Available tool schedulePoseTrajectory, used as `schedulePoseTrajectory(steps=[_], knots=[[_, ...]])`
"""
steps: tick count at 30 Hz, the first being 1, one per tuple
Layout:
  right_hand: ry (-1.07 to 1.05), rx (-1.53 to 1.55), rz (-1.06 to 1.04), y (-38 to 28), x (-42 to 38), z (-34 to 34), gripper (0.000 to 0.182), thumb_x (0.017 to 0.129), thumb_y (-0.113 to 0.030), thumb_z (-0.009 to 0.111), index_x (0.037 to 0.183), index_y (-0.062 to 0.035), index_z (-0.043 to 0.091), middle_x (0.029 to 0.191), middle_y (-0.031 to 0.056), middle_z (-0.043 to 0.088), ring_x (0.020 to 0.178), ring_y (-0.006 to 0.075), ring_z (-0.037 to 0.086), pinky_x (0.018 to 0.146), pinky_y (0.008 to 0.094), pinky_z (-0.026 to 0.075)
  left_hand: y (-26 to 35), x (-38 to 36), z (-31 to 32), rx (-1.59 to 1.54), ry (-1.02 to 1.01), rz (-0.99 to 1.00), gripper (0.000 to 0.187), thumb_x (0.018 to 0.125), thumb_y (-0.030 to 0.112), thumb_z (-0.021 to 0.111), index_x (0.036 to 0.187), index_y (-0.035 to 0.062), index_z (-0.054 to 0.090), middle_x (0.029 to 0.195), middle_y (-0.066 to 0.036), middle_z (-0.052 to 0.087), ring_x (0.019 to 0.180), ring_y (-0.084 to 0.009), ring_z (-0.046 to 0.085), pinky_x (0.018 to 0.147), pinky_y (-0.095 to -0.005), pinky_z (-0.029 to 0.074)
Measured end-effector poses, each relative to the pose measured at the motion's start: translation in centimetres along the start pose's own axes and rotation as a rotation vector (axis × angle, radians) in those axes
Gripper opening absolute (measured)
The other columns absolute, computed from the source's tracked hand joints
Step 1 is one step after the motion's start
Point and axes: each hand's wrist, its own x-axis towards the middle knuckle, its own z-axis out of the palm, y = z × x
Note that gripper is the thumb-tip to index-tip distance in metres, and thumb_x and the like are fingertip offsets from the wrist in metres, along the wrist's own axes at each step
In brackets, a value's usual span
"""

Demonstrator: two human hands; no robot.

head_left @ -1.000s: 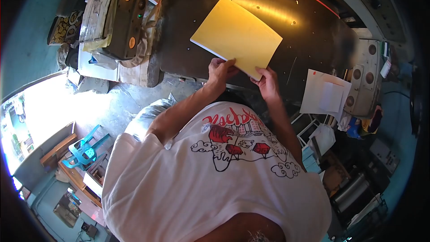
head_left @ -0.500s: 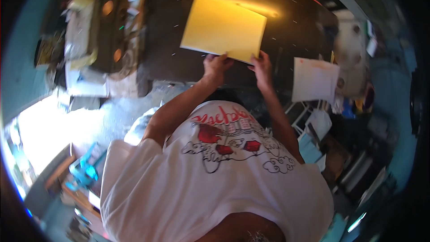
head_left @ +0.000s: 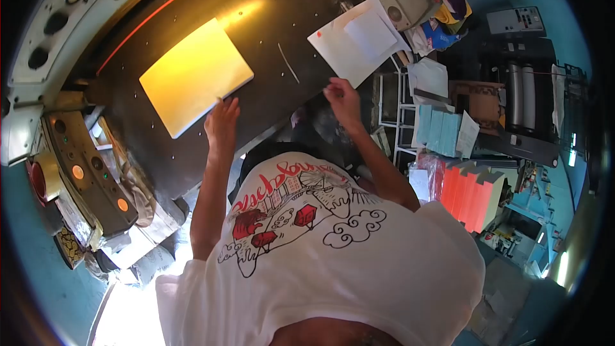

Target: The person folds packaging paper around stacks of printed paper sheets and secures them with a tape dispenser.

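A stack of paper [head_left: 192, 80], lit yellow by a lamp, lies flat on the dark machine table [head_left: 275, 25]. At its near edge is my left hand [head_left: 222, 122], fingers stretched toward the stack and not wrapped around it. My right hand [head_left: 344, 101] is off the stack, over the table's front edge. Its fingers are loosely bent and apart, and nothing shows in them. Just beyond those fingertips lie white sheets [head_left: 349, 41], one with a small red mark. A thin pale strip [head_left: 288, 63] rests on the table between the stack and the sheets.
A red light line [head_left: 170, 16] crosses the table before the machine's front beam [head_left: 64, 9]. On the left is a control panel [head_left: 83, 166] with lit orange buttons. At the right stand a white metal rack [head_left: 398, 112], blue bundles [head_left: 439, 129] and a red-sided stack [head_left: 471, 195].
The view has turned to the right. My right hand has let go of the paper stack and moved right, near the white sheets. My left hand stays by the stack's near edge.
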Motion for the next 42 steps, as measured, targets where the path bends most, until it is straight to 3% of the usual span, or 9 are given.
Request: schedulePoseTrajectory(steps=[4, 7, 11, 13, 18, 28, 37, 40, 42], knots=[[0.235, 0.088, 0.130, 6.7, 4.4, -6.4, 0.043, 0.090, -0.014, 0.080, 0.126, -0.0002, 0.061, 0.100, 0.0089, 0.070, 0.088, 0.0193, 0.069, 0.080, 0.0341, 0.057, -2.5, -1.8, 2.2, 0.141, -0.196, -0.088, 0.041, 0.098, 0.026, 0.075, 0.128, 0.0032, 0.059, 0.124, -0.016, 0.068, 0.109, -0.0289, 0.072, 0.092, -0.0423, 0.058], [0.444, 0.116, 0.188, 10.2, 8.4, -11.6, 0.054, 0.089, -0.014, 0.081, 0.133, 0.0015, 0.054, 0.109, 0.0132, 0.065, 0.096, 0.0225, 0.066, 0.086, 0.0360, 0.055, -5.3, -1.1, 11.0, 0.584, -0.064, -0.082, 0.051, 0.092, 0.029, 0.081, 0.129, 0.0011, 0.060, 0.123, -0.015, 0.068, 0.104, -0.0272, 0.071, 0.089, -0.0406, 0.058], [0.509, 0.152, 0.092, 13.8, 14.0, -16.2, 0.059, 0.089, -0.018, 0.084, 0.134, -0.0008, 0.050, 0.119, 0.0145, 0.062, 0.105, 0.0193, 0.062, 0.090, 0.0328, 0.052, -10.4, 7.7, 21.7, 1.590, -0.134, 0.882, 0.068, 0.083, 0.039, 0.086, 0.133, 0.0019, 0.060, 0.125, -0.014, 0.068, 0.120, -0.0342, 0.061, 0.100, -0.0450, 0.051], [0.416, 0.272, 0.184, 12.9, 15.3, -16.2, 0.072, 0.089, -0.015, 0.082, 0.144, 0.0028, 0.040, 0.124, 0.0193, 0.059, 0.107, 0.0246, 0.062, 0.094, 0.0391, 0.053, -11.1, 11.0, 26.4, 1.665, -0.260, 0.993, 0.069, 0.083, 0.046, 0.085, 0.133, 0.0046, 0.062, 0.111, -0.013, 0.073, 0.115, -0.0346, 0.063, 0.098, -0.0502, 0.051], [0.339, 0.598, 0.427, 9.7, 15.8, -14.6, 0.076, 0.093, -0.018, 0.077, 0.151, 0.0010, 0.032, 0.133, 0.0198, 0.059, 0.114, 0.0239, 0.063, 0.087, 0.0386, 0.057, -10.7, 15.3, 33.2, 1.939, -0.350, 0.270, 0.060, 0.079, 0.047, 0.088, 0.115, 0.0022, 0.073, 0.102, -0.014, 0.077, 0.106, -0.0340, 0.071, 0.090, -0.0462, 0.056], [0.098, 0.636, 0.398, 8.1, 17.2, -11.2, 0.098, 0.086, -0.016, 0.085, 0.154, 0.0076, 0.019, 0.131, 0.0259, 0.063, 0.113, 0.0267, 0.064, 0.096, 0.0400, 0.054, -11.3, 9.1, 23.3, 1.740, -0.125, 0.123, 0.036, 0.078, 0.039, 0.086, 0.091, 0.0056, 0.080, 0.083, -0.016, 0.077, 0.080, -0.0287, 0.076, 0.074, -0.0428, 0.058], [-0.382, 0.246, 0.137, 3.0, 16.3, 0.2, 0.079, 0.085, -0.029, 0.083, 0.144, 0.0050, 0.043, 0.128, 0.0240, 0.065, 0.110, 0.0342, 0.068, 0.096, 0.0420, 0.054, -11.1, -2.2, 9.3, 1.342, 0.236, 0.260, 0.030, 0.083, 0.029, 0.082, 0.069, 0.0026, 0.076, 0.061, -0.011, 0.069, 0.055, -0.0196, 0.067, 0.057, -0.0375, 0.051], [-0.450, 0.177, 0.029, 3.3, 16.0, 3.0, 0.077, 0.087, -0.032, 0.081, 0.144, 0.0044, 0.045, 0.127, 0.0224, 0.066, 0.114, 0.0326, 0.066, 0.099, 0.0422, 0.051, -10.7, -4.3, 8.7, 1.510, 0.338, 0.408, 0.030, 0.082, 0.026, 0.085, 0.101, 0.0057, 0.075, 0.091, -0.013, 0.074, 0.087, -0.0267, 0.071, 0.073, -0.0406, 0.054], [-0.465, 0.202, 0.024, 3.4, 15.8, 3.5, 0.074, 0.089, -0.032, 0.080, 0.144, 0.0042, 0.046, 0.126, 0.0203, 0.067, 0.116, 0.0293, 0.065, 0.100, 0.0406, 0.050, -10.4, -5.0, 8.9, 1.618, 0.377, 0.686, 0.063, 0.081, 0.025, 0.088, 0.135, 0.0086, 0.059, 0.122, -0.018, 0.065, 0.118, -0.0373, 0.061, 0.092, -0.0458, 0.053]])
